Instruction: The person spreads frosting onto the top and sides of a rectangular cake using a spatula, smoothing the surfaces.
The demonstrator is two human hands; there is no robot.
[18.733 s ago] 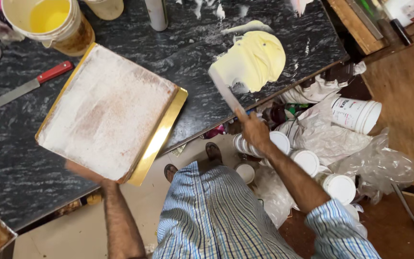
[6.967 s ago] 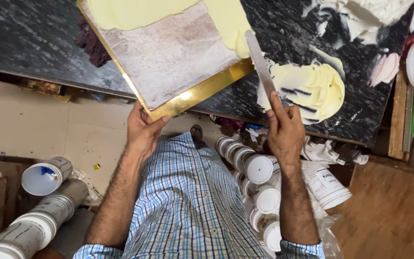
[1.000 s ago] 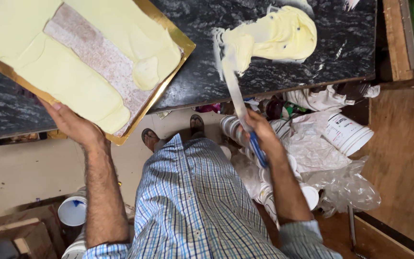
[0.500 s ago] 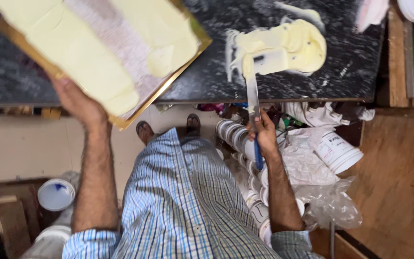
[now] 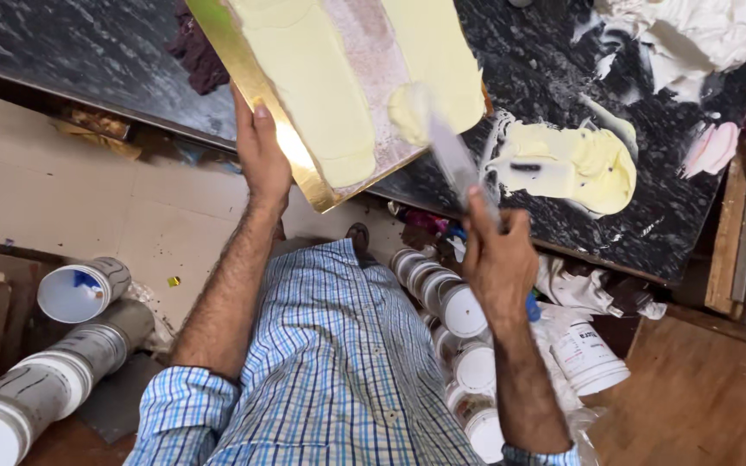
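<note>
Below the counter [image 5: 88,78] edge, at your right, a row of round white-lidded tubs [image 5: 464,311] runs down the floor towards you, lids up, touching one another. Just right of that row lies a white jar [image 5: 593,349] on its side, with a white label bearing dark print and a small red mark. At your left, well off from the counter, an open can [image 5: 75,292] shows a white and blue inside, and grey-labelled white-capped cans [image 5: 53,380] lie end to end below it.
</note>
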